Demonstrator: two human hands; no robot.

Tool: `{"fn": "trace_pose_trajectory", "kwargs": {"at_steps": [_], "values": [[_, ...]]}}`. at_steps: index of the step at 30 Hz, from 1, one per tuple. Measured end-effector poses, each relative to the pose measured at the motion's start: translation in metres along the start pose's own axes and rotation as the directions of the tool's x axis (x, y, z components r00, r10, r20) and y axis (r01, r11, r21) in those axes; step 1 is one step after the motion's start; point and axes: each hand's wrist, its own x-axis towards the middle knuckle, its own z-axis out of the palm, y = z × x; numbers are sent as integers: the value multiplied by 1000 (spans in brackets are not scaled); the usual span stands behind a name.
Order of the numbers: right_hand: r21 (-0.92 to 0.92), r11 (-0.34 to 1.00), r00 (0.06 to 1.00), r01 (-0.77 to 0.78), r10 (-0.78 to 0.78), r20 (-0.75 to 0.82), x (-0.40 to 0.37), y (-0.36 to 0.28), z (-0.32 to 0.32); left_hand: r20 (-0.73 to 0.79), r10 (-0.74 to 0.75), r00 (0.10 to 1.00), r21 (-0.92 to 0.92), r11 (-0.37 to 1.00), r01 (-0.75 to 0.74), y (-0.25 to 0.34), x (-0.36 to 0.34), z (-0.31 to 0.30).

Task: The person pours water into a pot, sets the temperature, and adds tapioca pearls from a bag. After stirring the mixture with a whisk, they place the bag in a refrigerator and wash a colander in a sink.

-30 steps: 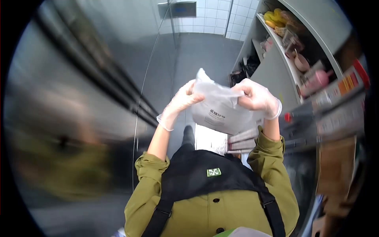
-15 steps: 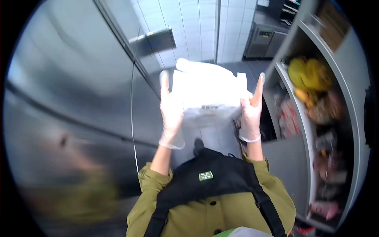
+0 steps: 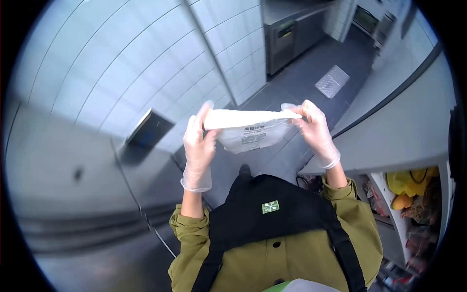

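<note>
A white plastic bag (image 3: 254, 137) with black printing is stretched out in front of me, its top edge thick and folded over. My left hand (image 3: 198, 141), in a clear disposable glove, pinches the left end of that fold. At the opposite end, the gloved fingers of my right hand (image 3: 314, 127) are closed on the bag's right corner. The lower, printed part hangs below the fold, partly see-through. What the bag contains, if anything, cannot be made out.
On the left stands a large steel cabinet (image 3: 73, 194), near a white tiled wall (image 3: 141, 53). A steel counter unit (image 3: 296, 39) is farther ahead, with a floor grate (image 3: 332, 81) beyond. At lower right, open shelves (image 3: 404, 228) hold a yellow bag (image 3: 408, 182) and other packages.
My view has turned to the right, past the steel cabinet toward the tiled wall and passage. The bag now looks narrower from top to bottom, and my fingers have closed on its ends.
</note>
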Motion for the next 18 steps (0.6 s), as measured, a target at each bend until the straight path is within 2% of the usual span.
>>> {"fn": "trace_pose_trajectory", "kwargs": {"at_steps": [2,3,6,7,8,9,11,12,14,15,17,18], "values": [[-123,989,993,-85,74,-93,38,25,-17,49,114,992,71,991,-118,-26,72,37],[-175,974,982,-146,122,-143,52,35,-23,58,159,986,-14,987,-159,-30,108,56],[-124,956,924,-266,216,-317,99,75,-57,89,263,961,-243,941,-235,-35,213,125],[-69,964,905,-256,214,-367,117,94,-67,89,275,957,-345,910,-229,-35,247,154],[94,947,850,-308,318,-421,132,114,-77,90,286,954,-441,870,-219,-35,280,182],[263,908,790,-327,415,-452,143,136,-84,202,257,945,-555,825,-105,-44,303,213],[588,754,674,-292,599,-432,163,190,-104,408,138,903,-558,820,126,-50,345,281],[622,732,635,-278,626,-453,180,220,-113,501,76,862,-534,811,239,-55,365,315],[699,678,541,-227,685,-488,206,269,-144,558,6,830,-500,801,330,-41,404,380],[680,695,515,-234,682,-520,225,292,-164,633,-70,771,-478,748,460,-43,423,417],[659,704,435,-265,697,-570,263,322,-197,614,13,789,-493,787,371,-34,469,473],[647,705,399,-290,704,-588,281,339,-214,631,26,775,-491,787,373,-27,494,500]]}}
